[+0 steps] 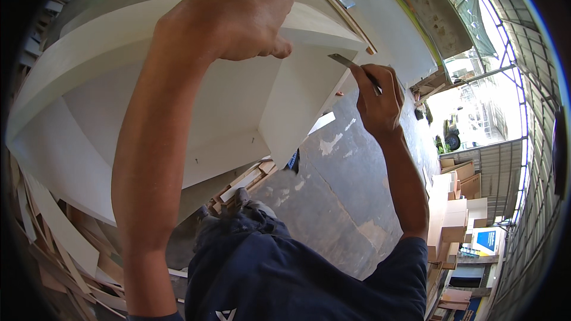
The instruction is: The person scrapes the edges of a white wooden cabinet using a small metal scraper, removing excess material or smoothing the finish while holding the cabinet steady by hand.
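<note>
With its grip wrapped round a thin blade (341, 59) near a corner of the big white box (306, 92), the right hand (379, 98) seems to be trimming, which next needs slow care, but I can't tell whether the left hand (247, 21) holds anything.

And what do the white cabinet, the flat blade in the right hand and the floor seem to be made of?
White cabinet: probably wood-based board, with smooth white laminate or paint; its panels are flat and even.
Flat blade in the right hand: likely bare metal, being thin and grey.
Floor: apparently worn concrete, grey with pale patches.
</note>
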Motion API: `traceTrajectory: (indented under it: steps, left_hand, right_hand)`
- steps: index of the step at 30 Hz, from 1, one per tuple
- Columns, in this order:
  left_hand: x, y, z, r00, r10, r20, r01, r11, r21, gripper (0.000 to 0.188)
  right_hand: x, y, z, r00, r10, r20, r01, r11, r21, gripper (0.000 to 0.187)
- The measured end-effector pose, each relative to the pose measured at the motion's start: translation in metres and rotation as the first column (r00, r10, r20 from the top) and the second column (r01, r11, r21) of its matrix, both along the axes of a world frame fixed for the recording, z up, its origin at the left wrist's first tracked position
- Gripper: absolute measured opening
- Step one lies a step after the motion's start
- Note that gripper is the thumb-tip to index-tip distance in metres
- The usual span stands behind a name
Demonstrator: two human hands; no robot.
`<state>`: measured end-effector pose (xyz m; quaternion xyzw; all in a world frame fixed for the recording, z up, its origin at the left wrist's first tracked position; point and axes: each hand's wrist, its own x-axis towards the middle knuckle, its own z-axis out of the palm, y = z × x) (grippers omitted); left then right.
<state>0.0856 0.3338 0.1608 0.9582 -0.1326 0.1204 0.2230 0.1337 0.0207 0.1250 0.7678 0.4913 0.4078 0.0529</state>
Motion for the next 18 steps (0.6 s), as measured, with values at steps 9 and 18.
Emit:
traceTrajectory:
  steps: [9,18]
  left_hand:
    - [0.002,-0.002,0.008,0.994,-0.032,-0.106,0.034,0.999,0.017,0.052]
    - [0.008,0.006,-0.005,0.978,-0.163,0.134,0.165,0.986,-0.007,0.047]
  right_hand:
    - [0.021,-0.007,0.009,0.966,0.043,0.254,-0.012,0.993,-0.121,0.025]
    - [-0.013,-0.011,-0.056,0.977,0.065,-0.203,-0.101,0.98,-0.173,0.024]
